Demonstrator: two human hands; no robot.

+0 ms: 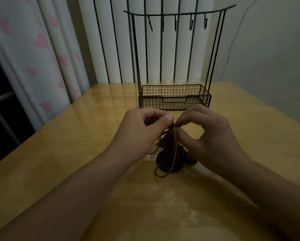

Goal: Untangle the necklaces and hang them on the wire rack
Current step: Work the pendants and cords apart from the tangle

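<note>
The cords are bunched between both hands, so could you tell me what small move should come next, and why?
Probably ease the pinched strands apart at the top of the cords. Both the left hand and right hand pinch the same knot, the tangle hangs to the table, and the rack hooks hold nothing.

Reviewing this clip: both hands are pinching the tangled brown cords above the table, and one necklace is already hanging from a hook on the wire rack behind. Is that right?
Not quite. In the head view the hooks on the wire rack are all bare; no necklace hangs there yet. The rest holds: the left hand and right hand both pinch the tangled brown cords above the table.
</note>
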